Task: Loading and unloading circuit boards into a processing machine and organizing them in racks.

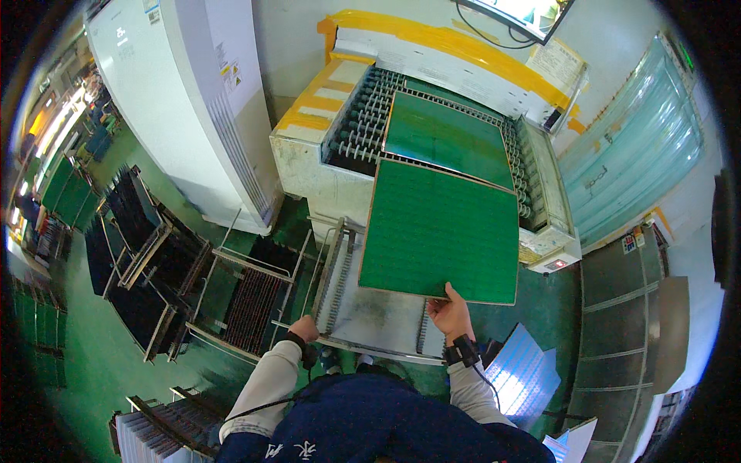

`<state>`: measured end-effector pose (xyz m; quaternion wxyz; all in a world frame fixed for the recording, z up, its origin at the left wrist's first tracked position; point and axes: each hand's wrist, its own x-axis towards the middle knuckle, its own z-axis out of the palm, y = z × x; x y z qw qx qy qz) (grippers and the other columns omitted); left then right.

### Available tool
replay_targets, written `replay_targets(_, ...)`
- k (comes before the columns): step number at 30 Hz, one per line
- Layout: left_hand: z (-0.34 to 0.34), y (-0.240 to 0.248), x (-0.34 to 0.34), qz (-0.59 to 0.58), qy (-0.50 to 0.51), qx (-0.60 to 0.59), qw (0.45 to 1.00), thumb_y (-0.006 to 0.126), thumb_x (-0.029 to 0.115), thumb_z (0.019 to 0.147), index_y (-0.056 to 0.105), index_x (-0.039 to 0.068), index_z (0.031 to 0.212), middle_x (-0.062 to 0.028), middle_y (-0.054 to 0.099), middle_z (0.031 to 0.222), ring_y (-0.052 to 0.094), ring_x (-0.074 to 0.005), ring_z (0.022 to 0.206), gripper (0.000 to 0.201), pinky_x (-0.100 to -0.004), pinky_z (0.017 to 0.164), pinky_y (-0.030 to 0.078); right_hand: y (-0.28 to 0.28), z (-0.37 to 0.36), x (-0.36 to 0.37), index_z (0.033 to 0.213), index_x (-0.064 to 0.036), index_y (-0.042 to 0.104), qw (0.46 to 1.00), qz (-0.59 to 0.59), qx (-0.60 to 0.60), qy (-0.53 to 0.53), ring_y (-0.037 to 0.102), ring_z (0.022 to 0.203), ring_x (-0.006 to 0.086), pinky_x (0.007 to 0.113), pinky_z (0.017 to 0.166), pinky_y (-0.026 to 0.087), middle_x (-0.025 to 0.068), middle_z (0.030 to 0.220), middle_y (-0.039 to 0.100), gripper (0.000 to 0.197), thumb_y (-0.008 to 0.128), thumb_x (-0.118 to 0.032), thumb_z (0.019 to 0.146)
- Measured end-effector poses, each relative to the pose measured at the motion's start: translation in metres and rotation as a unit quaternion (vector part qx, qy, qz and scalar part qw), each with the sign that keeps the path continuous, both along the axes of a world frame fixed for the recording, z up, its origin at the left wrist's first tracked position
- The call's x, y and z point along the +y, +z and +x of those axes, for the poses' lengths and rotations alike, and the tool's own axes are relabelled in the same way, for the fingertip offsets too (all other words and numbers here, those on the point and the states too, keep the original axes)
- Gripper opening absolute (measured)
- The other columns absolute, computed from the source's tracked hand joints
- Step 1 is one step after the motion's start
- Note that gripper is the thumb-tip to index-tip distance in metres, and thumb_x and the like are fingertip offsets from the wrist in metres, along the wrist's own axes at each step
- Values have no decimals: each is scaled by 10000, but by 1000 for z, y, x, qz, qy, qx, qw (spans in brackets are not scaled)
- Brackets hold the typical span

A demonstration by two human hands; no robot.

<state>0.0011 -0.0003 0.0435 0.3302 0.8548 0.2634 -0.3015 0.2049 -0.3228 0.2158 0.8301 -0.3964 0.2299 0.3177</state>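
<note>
My right hand (451,315) pinches the near edge of a large rectangular green board panel (440,231), thumb on top and the other fingers underneath. The panel's far edge meets the front of a roller conveyor machine (359,127). On the rollers, just beyond it, lies a second glossy green panel (448,139). Beneath the held panel stands a metal slotted rack (370,312) with toothed side rails. My left hand (303,329) is closed at this rack's near left corner, around its frame bar; the fingertips are partly hidden.
Wire racks (251,301) and dark racks (147,255) stand to the left. A tall white cabinet (185,100) rises behind them. At the right are shiny panels (521,370), a grey shelf cart (617,332) and a translucent strip curtain (637,147). A screen (532,11) hangs above.
</note>
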Motion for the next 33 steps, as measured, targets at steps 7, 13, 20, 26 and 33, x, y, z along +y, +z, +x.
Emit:
replay_targets(7,-1,21,-8,29,41,-18,999,561,105,683,632,-71,821,-289,622,911,619,-405,900,234,-427,781,508,-3,4,1,918,-56,591,1000,19,5,4,608,644,245,352,548,503,128,788,648,244,589,-296,876)
replay_targets(13,-3,10,-5,23,42,-32,998,567,123,689,633,-65,819,-281,628,891,622,-407,885,238,-428,774,510,-2,6,5,922,-51,588,1000,14,18,-6,606,643,253,357,536,491,131,810,648,239,594,-285,873)
replay_targets(20,-1,26,-10,28,45,-22,998,571,125,695,636,-61,826,-271,633,886,626,-402,878,238,-427,765,513,-1,6,6,883,-59,583,1000,-2,20,-6,562,687,234,335,590,488,98,777,589,239,628,-291,849)
replay_targets(26,-2,18,-8,36,38,-21,998,569,132,712,626,-64,859,-273,628,925,620,-398,906,251,-422,777,510,-6,8,2,913,-67,591,1000,4,15,2,613,654,232,349,575,506,112,794,644,250,612,-310,859)
replay_targets(33,0,14,-6,20,19,6,1000,562,128,727,597,-55,945,-272,623,963,612,-395,939,287,-419,798,504,-5,10,5,894,-58,584,1000,-10,10,-4,589,673,229,345,583,488,96,776,614,246,621,-298,853)
